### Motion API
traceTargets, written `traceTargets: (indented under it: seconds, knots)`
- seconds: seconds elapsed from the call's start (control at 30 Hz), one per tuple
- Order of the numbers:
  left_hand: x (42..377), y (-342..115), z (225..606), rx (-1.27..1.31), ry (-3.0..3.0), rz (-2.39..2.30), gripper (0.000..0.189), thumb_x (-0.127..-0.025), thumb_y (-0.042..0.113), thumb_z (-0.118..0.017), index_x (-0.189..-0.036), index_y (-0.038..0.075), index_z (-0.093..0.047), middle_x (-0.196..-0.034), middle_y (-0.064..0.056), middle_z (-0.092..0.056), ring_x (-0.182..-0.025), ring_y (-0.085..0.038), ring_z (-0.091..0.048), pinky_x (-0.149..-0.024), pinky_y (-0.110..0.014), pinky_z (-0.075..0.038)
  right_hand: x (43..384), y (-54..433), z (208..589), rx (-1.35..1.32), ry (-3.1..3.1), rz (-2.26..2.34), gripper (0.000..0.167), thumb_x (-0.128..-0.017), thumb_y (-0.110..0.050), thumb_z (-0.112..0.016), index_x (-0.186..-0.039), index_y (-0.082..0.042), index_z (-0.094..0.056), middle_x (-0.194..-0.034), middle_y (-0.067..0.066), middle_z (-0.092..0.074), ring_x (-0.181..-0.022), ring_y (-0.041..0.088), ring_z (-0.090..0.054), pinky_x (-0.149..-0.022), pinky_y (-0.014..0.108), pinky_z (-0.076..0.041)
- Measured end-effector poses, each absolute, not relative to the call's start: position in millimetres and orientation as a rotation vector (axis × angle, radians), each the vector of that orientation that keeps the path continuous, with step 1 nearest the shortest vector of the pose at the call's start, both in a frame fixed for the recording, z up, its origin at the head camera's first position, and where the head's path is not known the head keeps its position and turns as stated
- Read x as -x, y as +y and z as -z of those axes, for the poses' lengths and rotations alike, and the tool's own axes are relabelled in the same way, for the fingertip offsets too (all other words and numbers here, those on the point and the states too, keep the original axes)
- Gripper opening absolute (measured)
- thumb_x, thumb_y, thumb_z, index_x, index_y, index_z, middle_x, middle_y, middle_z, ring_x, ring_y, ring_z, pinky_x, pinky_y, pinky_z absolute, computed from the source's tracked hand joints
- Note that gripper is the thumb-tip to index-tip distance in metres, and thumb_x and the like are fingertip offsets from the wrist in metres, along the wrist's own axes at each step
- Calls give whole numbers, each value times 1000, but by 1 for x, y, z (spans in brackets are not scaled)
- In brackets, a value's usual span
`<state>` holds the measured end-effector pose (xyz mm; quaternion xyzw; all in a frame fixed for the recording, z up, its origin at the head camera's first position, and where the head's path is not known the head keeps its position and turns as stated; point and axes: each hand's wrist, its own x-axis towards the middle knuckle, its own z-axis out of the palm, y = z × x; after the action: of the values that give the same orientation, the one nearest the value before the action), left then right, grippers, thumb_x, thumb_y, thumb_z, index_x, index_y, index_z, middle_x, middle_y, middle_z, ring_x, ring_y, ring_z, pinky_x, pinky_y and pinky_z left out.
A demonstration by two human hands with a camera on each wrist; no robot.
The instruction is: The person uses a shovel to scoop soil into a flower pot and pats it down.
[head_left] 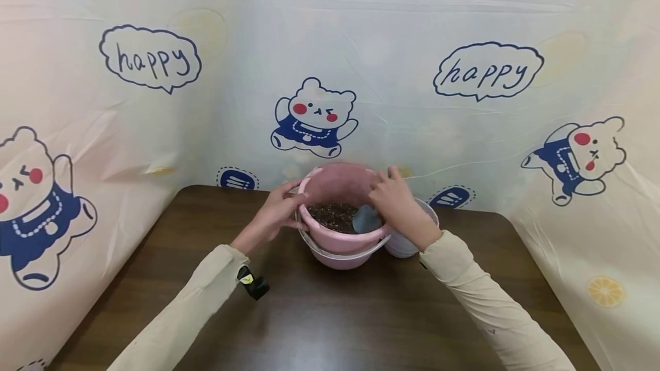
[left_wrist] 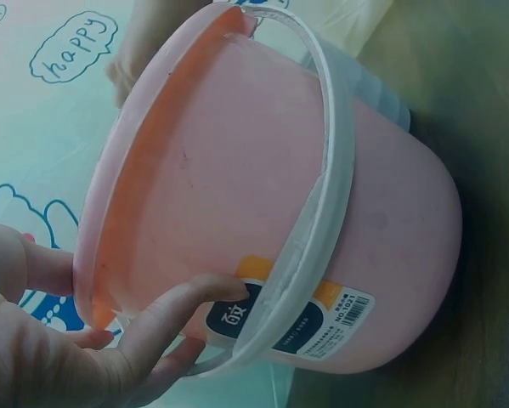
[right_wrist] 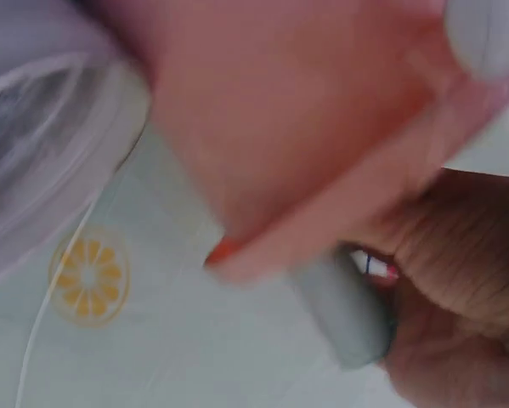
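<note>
A pink bucket (head_left: 337, 242) with a white handle (left_wrist: 335, 127) lowered against its front stands on the table, dark soil (head_left: 332, 216) inside. My left hand (head_left: 278, 210) grips the bucket's left rim, fingers spread between the rim and the outer wall beside a printed label (left_wrist: 322, 314). Over the right rim, my right hand (head_left: 399, 202) holds a small garden trowel by its grey handle (right_wrist: 343, 310). The trowel's blue-grey blade (head_left: 366, 220) is down in the bucket against the soil. Fingers of the right hand are partly hidden behind the rim in the right wrist view.
A pale container (head_left: 404, 245) stands close against the bucket's right side, partly under my right forearm. The brown wooden table (head_left: 330, 314) ends at a printed cloth backdrop (head_left: 392, 125) behind and at both sides. A black strap (head_left: 254, 285) is on the left wrist.
</note>
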<state>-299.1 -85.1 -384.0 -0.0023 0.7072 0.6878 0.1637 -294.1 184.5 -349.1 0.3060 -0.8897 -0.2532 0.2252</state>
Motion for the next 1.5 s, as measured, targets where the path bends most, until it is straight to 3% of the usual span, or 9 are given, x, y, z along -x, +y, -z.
traceTargets:
  seconds: [0.2,0.53,0.67,0.8,1.03,1.27,1.4,1.5]
  knots:
    - [299,-85,384,10,2029,-1960,63,-107,15,-54,-165,12,-30,-153,-28,-40,-133,-48,-52,-76,-45,-67,299,173,358,-820,-2501,668,26,-90,-5,-72,-68,-17,-73,-76,-1,-70,-94,24,-57,-83,47,-40]
    - [299,-86,384,20,2045,-1948,63,-108,15,-54,-166,11,-28,-155,-28,-40,-132,-49,-53,-77,-45,-67,312,169,369,-921,-2478,653,25,-91,-3,-72,-70,-17,-74,-75,2,-73,-88,24,-56,-84,49,-41]
    - [297,-86,385,25,2051,-1945,63,-108,15,-54,-166,12,-29,-155,-29,-40,-131,-49,-54,-78,-46,-67,316,173,371,-1005,-2574,572,15,-81,-9,-83,-72,-16,-73,-77,3,-73,-88,24,-58,-87,51,-45]
    - [296,-87,386,27,2052,-1953,63,-107,15,-54,-166,12,-29,-156,-29,-39,-132,-50,-54,-77,-45,-67,322,174,372,-1086,-2675,446,21,-69,-16,-92,-72,-16,-71,-79,2,-73,-91,25,-59,-89,51,-47]
    - [298,-87,388,26,2046,-1950,64,-107,16,-54,-166,13,-29,-156,-28,-38,-130,-49,-55,-80,-48,-67,326,176,370,-1133,-2807,278,20,-70,-17,-93,-68,-16,-73,-76,-1,-72,-92,25,-59,-96,55,-45]
    - [298,-88,388,19,2032,-1959,64,-107,16,-54,-166,14,-29,-157,-29,-38,-130,-48,-55,-78,-46,-67,330,182,368,-1330,-2786,-15,12,-74,-21,-93,-77,-22,-81,-76,-10,-76,-75,15,-63,-83,40,-50]
    - [299,-86,386,13,2016,-1958,64,-107,16,-54,-166,14,-29,-158,-28,-37,-131,-47,-55,-79,-45,-67,329,184,366,-1311,-2886,-113,11,-77,-14,-91,-82,-19,-82,-81,-8,-77,-80,14,-67,-82,34,-55]
    - [300,-85,385,15,2005,-1963,64,-107,15,-54,-166,14,-29,-158,-28,-36,-132,-47,-54,-79,-46,-67,326,183,365,-1240,-2984,-168,11,-80,-9,-90,-86,-16,-83,-87,-4,-77,-88,16,-69,-88,36,-58]
